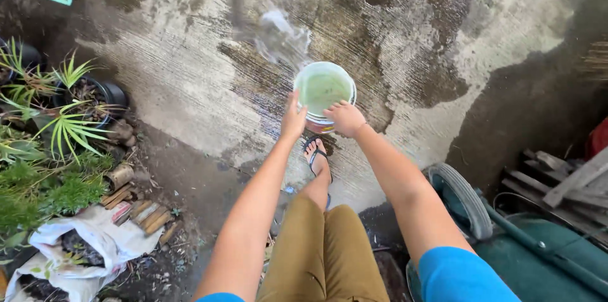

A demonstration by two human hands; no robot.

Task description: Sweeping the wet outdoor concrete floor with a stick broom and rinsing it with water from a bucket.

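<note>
Both hands are on a small round plastic bucket [324, 89], pale green and see-through, tipped forward away from the body so you look straight into its mouth. The left hand [293, 118] is pressed flat against the near-left side of the rim, fingers up, and the right hand [345, 118] is curled over the near-right edge, so it's gripped between the two. A blurry splash of water [278, 36] hangs in the air just beyond it.

Underneath is a rough concrete floor [190, 74], brushed with fine lines, patchy with dark wet stains and pale dry bits. One foot in a dark flip-flop [316, 153] sits right below the bucket.

Room-wise, the middle and far side are wide open. The left edge is crowded: spiky green plants in black pots [69, 105], short bits of wood [136, 210] and a crumpled white sack [82, 251]. On the right sits a green wheelbarrow [532, 257] with a rubber tyre [462, 197] near the right arm, plus grey weathered planks [570, 181] behind it.
</note>
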